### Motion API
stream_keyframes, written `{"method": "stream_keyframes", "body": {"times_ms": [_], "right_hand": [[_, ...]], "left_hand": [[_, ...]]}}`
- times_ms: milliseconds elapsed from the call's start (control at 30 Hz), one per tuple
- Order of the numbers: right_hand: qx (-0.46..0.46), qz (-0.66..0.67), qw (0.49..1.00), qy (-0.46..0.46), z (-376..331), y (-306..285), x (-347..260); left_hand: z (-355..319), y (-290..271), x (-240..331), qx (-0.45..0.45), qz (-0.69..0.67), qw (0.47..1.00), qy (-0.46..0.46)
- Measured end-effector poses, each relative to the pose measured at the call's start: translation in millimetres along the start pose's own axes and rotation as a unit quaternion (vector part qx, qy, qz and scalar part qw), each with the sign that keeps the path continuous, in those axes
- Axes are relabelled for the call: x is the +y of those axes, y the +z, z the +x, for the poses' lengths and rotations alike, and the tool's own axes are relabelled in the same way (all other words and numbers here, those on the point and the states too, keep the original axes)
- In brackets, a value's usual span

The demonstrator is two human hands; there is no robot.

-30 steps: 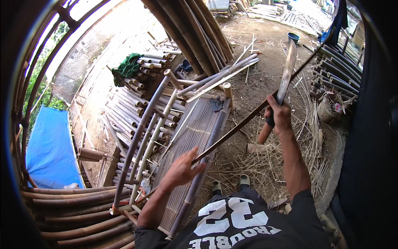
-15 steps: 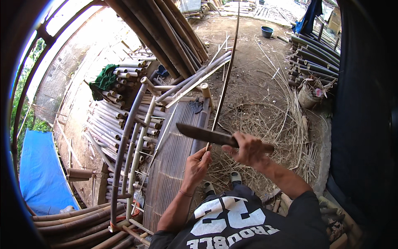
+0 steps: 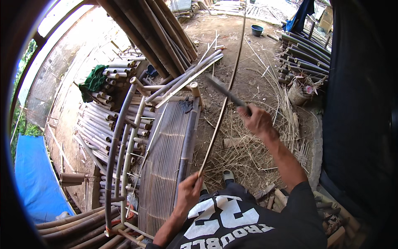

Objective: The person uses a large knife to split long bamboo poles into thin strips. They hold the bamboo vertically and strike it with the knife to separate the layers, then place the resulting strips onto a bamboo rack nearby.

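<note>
A long thin bamboo strip (image 3: 222,114) runs from near my body far out over the ground. Its near end is pinched in my left hand (image 3: 189,191), whose fingers are closed around it. My right hand (image 3: 258,121) grips the handle of a machete (image 3: 228,92). The dark blade points away and to the left, and in the picture it crosses the strip well ahead of my left hand. Whether the blade touches the strip I cannot tell.
Left of me stands a bamboo bench (image 3: 163,166) with a slatted seat and a dark cloth (image 3: 186,106) on it. Bamboo poles (image 3: 97,128) are stacked beyond it. Shavings (image 3: 253,145) litter the ground. At right lie more poles (image 3: 304,58); a dark bucket (image 3: 257,30) stands far off.
My right hand has carried the machete forward along the strip, away from my left hand. The left hand has drawn back nearer my body, still holding the strip. The view has shifted slightly.
</note>
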State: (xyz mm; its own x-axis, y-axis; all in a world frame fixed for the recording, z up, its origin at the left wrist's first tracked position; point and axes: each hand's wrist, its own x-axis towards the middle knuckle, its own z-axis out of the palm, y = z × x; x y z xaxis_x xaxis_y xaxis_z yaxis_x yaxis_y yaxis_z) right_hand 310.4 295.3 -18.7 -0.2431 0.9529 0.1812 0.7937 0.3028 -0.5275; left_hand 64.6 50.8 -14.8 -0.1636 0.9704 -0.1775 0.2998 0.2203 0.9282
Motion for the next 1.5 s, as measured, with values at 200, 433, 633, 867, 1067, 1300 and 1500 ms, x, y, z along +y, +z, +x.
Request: {"method": "stream_keyframes", "body": {"times_ms": [200,433,633,867,1067,1300,1500], "right_hand": [[0.027,-0.080,0.995,0.045,19.5,-54.2,37.9],[0.103,-0.075,0.958,-0.256,10.0,-16.0,51.9],[0.130,0.001,0.981,0.144,58.5,-79.7,91.5],[0.048,0.085,0.991,-0.088,-28.0,-15.9,-9.6],[0.093,0.020,0.960,-0.263,-83.9,26.7,-70.1],[0.014,0.103,0.977,-0.185,-89.5,21.8,-74.8],[0.067,0.039,0.991,-0.108,-52.3,3.8,-55.1]], "left_hand": [[-64.0,-28.1,-41.7,-0.004,0.069,0.996,0.050],[-59.5,-35.4,-41.5,0.017,0.099,0.995,0.012],[-82.5,-38.6,-67.2,0.005,0.022,0.998,-0.066],[13.3,-7.8,8.7,-0.076,-0.229,0.968,-0.063],[45.5,-4.4,53.1,-0.093,-0.301,0.945,-0.093],[29.2,-5.1,49.5,-0.096,-0.297,0.947,-0.069],[15.0,-7.1,46.5,-0.109,-0.286,0.950,-0.062]]}}
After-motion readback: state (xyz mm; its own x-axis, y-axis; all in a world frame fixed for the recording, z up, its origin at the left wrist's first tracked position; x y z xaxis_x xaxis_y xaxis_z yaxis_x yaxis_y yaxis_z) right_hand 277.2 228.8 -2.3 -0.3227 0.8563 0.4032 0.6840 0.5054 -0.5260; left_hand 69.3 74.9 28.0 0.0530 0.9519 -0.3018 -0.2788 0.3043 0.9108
